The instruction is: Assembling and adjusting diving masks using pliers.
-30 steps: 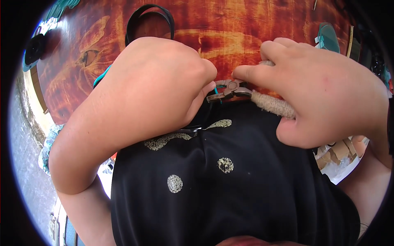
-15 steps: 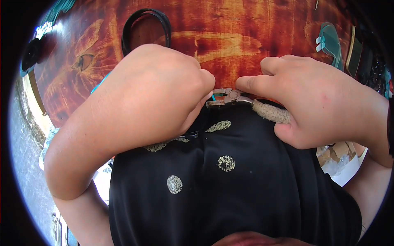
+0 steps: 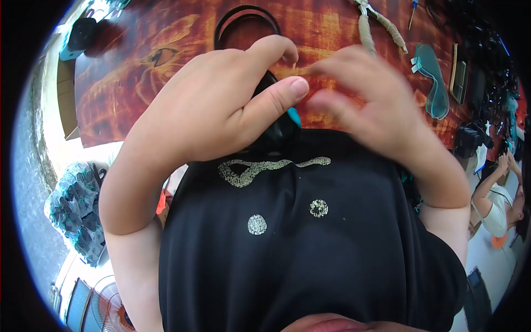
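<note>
My left hand [image 3: 204, 105] curls over a shiny black object [image 3: 282, 135] that has a turquoise part [image 3: 293, 115], at the table's near edge against my black shirt. Its thumb and index finger stand apart with the black object between and beneath them; the other fingers are hidden. What the object is I cannot make out. Just to its right is my right hand [image 3: 381, 108], blurred, thumb and index finger apart, nothing seen in them. Pliers [image 3: 379, 25] with cord-wrapped handles lie at the far right of the table. A black band [image 3: 249, 10] forms a loop beyond my left hand.
The reddish wooden table [image 3: 166, 44] also bears a clear teal piece [image 3: 434, 83] and a thin blue-handled tool [image 3: 413, 14] at the right. A black device [image 3: 83, 33] stands far left. A bulging bag [image 3: 77, 210] and fan [image 3: 113, 307] are lower left; another person [image 3: 500, 205] is at right.
The pliers have left my right hand and now lie far off on the table. My right hand has come back beside the left, whose thumb and index finger have spread.
</note>
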Available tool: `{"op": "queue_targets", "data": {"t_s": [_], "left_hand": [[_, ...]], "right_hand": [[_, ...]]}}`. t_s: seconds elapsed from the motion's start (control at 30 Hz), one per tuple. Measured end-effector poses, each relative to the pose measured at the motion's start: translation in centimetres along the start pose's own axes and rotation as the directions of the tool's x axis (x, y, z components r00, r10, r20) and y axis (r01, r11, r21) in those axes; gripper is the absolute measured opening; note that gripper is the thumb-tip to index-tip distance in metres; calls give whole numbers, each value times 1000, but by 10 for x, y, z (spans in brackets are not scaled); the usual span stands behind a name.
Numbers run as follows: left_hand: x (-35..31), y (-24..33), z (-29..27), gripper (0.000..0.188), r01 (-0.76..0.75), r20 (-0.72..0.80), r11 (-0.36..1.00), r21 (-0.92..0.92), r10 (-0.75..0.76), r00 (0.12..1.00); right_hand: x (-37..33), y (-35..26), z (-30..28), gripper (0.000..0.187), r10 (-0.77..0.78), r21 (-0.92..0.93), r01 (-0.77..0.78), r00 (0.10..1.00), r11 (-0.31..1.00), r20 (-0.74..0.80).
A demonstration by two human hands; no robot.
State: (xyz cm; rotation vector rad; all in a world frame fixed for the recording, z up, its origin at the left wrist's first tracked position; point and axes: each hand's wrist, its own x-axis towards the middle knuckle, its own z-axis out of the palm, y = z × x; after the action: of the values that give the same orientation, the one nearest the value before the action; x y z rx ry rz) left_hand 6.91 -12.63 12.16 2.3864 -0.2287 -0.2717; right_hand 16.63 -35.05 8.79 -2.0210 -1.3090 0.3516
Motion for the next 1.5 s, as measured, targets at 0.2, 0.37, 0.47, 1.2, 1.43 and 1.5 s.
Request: {"op": "queue_targets", "data": {"t_s": [0.2, 0.37, 0.47, 1.2, 1.43, 1.5], "left_hand": [[-28, -6, -10, 47, -139, -298, 990, 7, 135, 945], [-115, -29, 7, 55, -240, -835, 905, -352, -187, 518], [-111, -46, 54, 78, -302, -559, 603, -738, -298, 774], [-76, -9, 73, 91, -260, -240, -138, -956, -147, 960], [-90, -1, 72, 91, -215, -222, 56, -975, -191, 956], [-95, -5, 76, 92, -223, -237, 93, -970, -189, 953]], "right_hand": [[13, -38, 41, 26, 75, 351, -29, 990, 936, -117], [-4, -49, 32, 18, 145, 495, 32, 938, 868, -316], [-6, -63, 34, 16, 79, 527, 185, 895, 830, -439], [-36, -103, 34, 39, -146, 23, 163, 926, 986, -347], [-20, -116, 25, 55, 171, 387, -128, 982, 913, -79], [-21, -117, 33, 43, 303, 670, -315, 943, 673, 139]]}}
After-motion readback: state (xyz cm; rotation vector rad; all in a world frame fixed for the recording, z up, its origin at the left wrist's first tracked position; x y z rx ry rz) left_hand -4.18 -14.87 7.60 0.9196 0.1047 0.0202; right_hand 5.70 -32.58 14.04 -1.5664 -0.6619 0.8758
